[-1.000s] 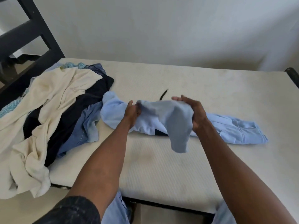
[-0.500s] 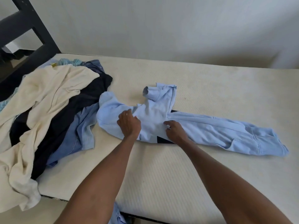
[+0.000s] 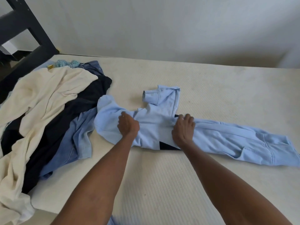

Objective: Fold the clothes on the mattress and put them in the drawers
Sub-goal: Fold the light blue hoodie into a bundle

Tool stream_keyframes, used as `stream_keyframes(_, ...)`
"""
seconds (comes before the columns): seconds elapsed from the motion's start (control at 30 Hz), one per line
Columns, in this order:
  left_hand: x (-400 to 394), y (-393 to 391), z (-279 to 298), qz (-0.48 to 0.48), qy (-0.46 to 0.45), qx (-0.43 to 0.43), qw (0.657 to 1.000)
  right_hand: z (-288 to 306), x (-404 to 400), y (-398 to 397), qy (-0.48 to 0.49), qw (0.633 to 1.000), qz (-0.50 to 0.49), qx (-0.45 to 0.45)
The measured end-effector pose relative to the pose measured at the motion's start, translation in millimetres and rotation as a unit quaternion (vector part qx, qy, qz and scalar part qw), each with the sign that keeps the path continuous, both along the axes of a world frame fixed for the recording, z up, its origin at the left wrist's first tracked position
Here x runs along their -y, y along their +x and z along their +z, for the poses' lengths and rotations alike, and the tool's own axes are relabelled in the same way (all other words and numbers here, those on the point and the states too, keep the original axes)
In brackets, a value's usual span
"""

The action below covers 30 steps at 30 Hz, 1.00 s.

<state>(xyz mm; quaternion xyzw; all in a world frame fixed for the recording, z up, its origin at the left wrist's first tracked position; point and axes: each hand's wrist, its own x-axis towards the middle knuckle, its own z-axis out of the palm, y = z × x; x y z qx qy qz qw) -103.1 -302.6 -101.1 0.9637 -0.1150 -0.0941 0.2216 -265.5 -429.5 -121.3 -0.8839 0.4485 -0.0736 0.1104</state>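
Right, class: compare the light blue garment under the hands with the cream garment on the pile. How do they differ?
The light blue garment lies spread out on the mattress; the cream garment is crumpled on top of a pile. Both hands, left and right, press on the blue one; neither touches the cream one. The blue one lies alone; the cream one drapes over dark clothes. Both are unfolded.

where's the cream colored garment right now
In the head view the cream garment lies on top of the clothes pile at the mattress's left end, draped over a dark garment.
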Motion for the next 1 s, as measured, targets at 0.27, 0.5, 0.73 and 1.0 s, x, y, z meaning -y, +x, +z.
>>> stream_keyframes(0.27, 12.5, -6.9, -27.8, -0.386, 0.03, 0.067, 0.919, 13.6, 7.2, 36.5, 0.155, 0.987, 0.02, 0.028)
stream_keyframes(0.5, 41.8, 0.4, -20.6, -0.399, 0.18, -0.007, 0.899, 25.7, 55.8, 106.4, 0.163, 0.978, 0.1, 0.083)
stream_keyframes(0.73, 44.4, 9.8, -37.7, -0.391, 0.175, -0.041, 0.903, 11.5, 96.4, 150.4, 0.033, 0.982, 0.157, -0.097)
stream_keyframes(1.0, 41.9, -3.0, -26.8, -0.38, 0.163, -0.003, 0.91, 79.8, 98.9, 145.0, 0.054, 0.979, 0.059, 0.187)
